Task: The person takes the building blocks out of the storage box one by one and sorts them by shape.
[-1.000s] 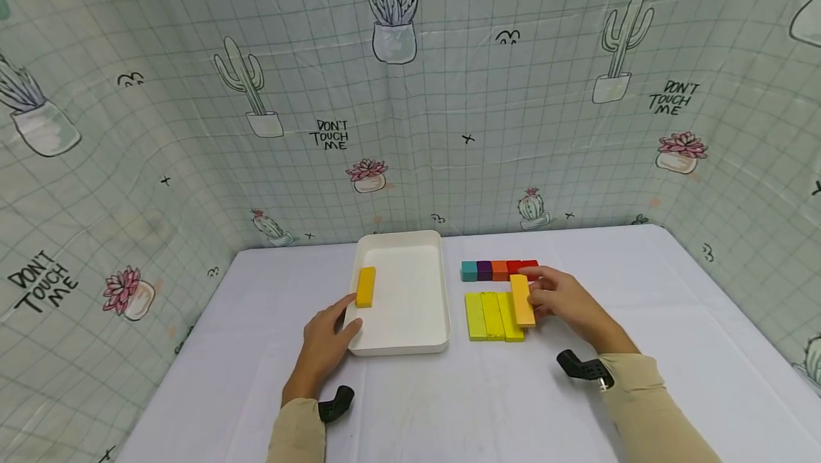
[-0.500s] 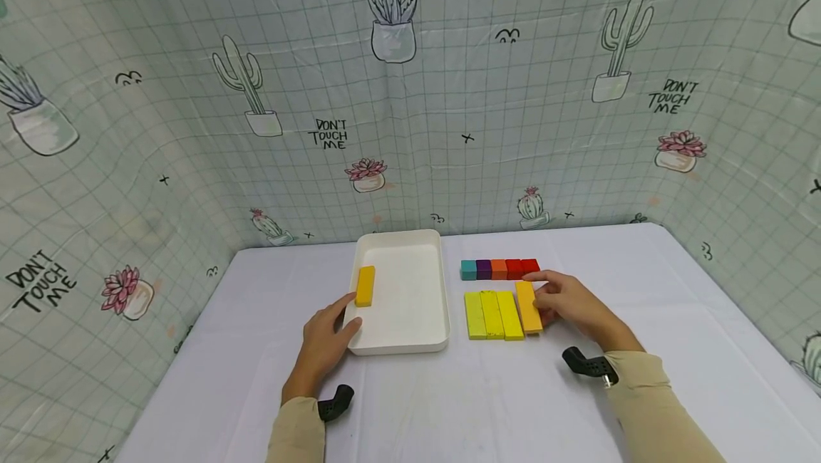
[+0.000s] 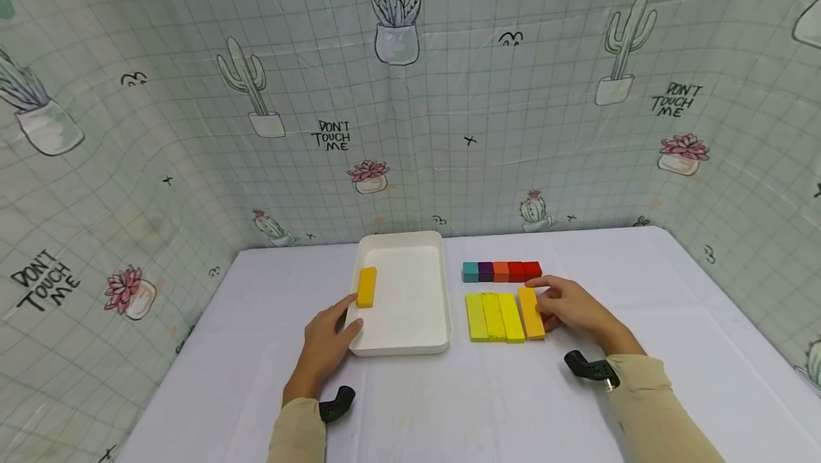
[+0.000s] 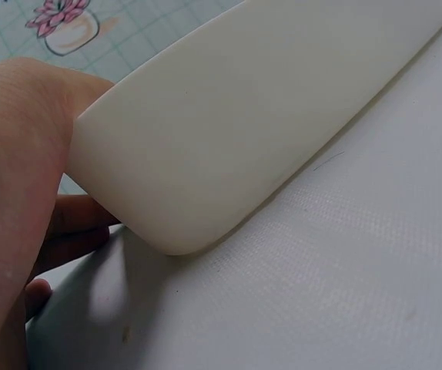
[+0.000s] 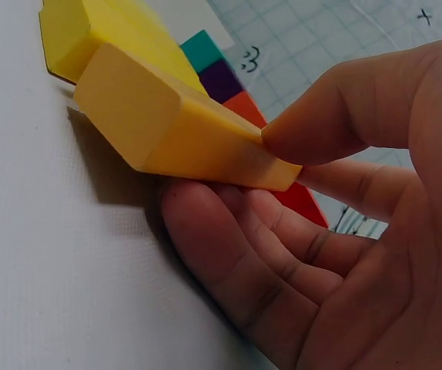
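Note:
My right hand pinches an orange-yellow block by its right side, just right of a row of yellow blocks. In the right wrist view, the held block is tilted, one edge raised above the cloth and its shadow beneath. My left hand grips the left side of a white tray, its thumb at the rim; in the left wrist view some fingers show behind the tray's corner. Inside the tray, along its left wall, lies another orange-yellow block.
Behind the yellow row stands a line of small cubes: teal, purple, orange and red. A white cloth covers the table. Cactus-printed fabric rises at the back and both sides.
My right hand has carried the orange-yellow block right and down, from above the last yellow block to beside it. The left hand and tray stay in place.

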Demonstrator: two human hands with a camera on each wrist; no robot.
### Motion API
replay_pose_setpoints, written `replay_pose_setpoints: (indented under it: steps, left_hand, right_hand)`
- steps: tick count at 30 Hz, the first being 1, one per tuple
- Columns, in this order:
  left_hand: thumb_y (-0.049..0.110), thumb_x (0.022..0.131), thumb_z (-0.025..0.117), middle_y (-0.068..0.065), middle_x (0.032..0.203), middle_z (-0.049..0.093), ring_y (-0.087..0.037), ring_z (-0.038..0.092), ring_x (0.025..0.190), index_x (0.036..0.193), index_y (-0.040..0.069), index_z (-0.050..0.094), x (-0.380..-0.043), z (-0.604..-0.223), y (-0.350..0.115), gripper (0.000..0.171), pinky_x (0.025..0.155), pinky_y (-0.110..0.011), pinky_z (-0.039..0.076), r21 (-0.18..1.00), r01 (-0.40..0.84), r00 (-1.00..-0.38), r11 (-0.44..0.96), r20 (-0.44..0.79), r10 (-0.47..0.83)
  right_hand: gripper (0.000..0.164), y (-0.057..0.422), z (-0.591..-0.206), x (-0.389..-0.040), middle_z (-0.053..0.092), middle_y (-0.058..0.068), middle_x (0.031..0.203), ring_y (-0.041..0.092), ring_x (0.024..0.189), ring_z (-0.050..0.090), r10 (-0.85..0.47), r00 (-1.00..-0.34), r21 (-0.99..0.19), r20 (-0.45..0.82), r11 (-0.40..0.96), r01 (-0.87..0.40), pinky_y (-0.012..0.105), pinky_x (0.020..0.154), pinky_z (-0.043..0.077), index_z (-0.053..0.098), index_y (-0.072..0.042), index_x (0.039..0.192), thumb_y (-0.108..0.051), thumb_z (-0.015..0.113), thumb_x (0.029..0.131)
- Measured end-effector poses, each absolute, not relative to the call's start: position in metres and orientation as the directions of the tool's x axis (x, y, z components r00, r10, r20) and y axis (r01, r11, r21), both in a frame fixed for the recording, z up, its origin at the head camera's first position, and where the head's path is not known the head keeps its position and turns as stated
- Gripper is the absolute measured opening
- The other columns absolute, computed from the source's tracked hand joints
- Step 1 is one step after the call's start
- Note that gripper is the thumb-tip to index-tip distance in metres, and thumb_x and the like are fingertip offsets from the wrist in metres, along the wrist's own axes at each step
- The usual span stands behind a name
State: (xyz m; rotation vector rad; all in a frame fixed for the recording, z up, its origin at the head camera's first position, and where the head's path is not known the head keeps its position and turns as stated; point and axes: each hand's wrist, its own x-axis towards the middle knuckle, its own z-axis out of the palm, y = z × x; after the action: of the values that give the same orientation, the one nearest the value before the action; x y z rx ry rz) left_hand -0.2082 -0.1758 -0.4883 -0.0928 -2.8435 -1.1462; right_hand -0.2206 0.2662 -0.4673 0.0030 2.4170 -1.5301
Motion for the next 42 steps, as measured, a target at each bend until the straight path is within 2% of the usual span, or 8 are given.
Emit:
replay_pose_setpoints:
  steps: [5,12,24,32,42]
  left_hand:
    - [0.029,0.096,0.063,-0.012,0.15,0.049,-0.038,0.041,0.138,0.15,0.021,0.05,-0.2069,-0.4889,-0.1754,0.055,0.113,-0.065,0.022,0.689,0.081,-0.996,0.721,0.084,0.031]
    - [0.029,0.096,0.063,-0.012,0.15,0.05,-0.038,0.042,0.137,0.149,0.02,0.05,-0.2079,-0.4878,-0.1765,0.055,0.114,-0.064,0.02,0.686,0.089,-0.995,0.722,0.091,0.036]
    - [0.028,0.096,0.064,-0.012,0.149,0.051,-0.038,0.043,0.136,0.148,0.02,0.052,-0.2083,-0.489,-0.1772,0.055,0.114,-0.064,0.02,0.692,0.099,-0.994,0.715,0.105,0.036]
    - [0.028,0.096,0.064,-0.012,0.149,0.05,-0.038,0.042,0.137,0.149,0.021,0.051,-0.2091,-0.4887,-0.1765,0.055,0.114,-0.064,0.022,0.692,0.093,-0.995,0.716,0.099,0.034]
    - [0.029,0.095,0.064,-0.012,0.15,0.05,-0.037,0.043,0.136,0.148,0.02,0.051,-0.2082,-0.4877,-0.1749,0.055,0.114,-0.064,0.02,0.687,0.085,-0.995,0.721,0.099,0.024]
  right_hand:
    - [0.052,0.2659,-0.469,-0.2217,0.064,0.016,0.105,0.026,0.076,0.063,-0.16,-0.96,-0.857,-0.229,0.5,0.121,0.035,0.072,0.059,0.048,-0.002,0.142,-0.008,0.057,0.092]
    - [0.052,0.2613,-0.4679,-0.2213,0.064,0.016,0.107,0.025,0.074,0.062,-0.16,-0.964,-0.822,-0.213,0.563,0.089,0.033,0.069,0.058,0.051,-0.002,0.142,-0.01,0.058,0.09]
    - [0.057,0.2593,-0.4651,-0.2176,0.063,0.016,0.105,0.023,0.073,0.061,-0.16,-0.966,-0.809,-0.202,0.583,0.072,0.034,0.068,0.058,0.046,0.003,0.146,-0.01,0.059,0.092]
    - [0.053,0.2587,-0.4634,-0.2172,0.062,0.011,0.093,0.021,0.071,0.058,-0.158,-0.965,-0.771,-0.208,0.633,0.062,0.033,0.066,0.055,0.052,0.003,0.14,-0.01,0.059,0.09]
    - [0.051,0.2582,-0.4676,-0.2202,0.06,0.009,0.089,0.02,0.069,0.059,-0.138,-0.972,-0.752,-0.193,0.657,0.056,0.032,0.065,0.056,0.054,0.004,0.137,-0.012,0.065,0.09]
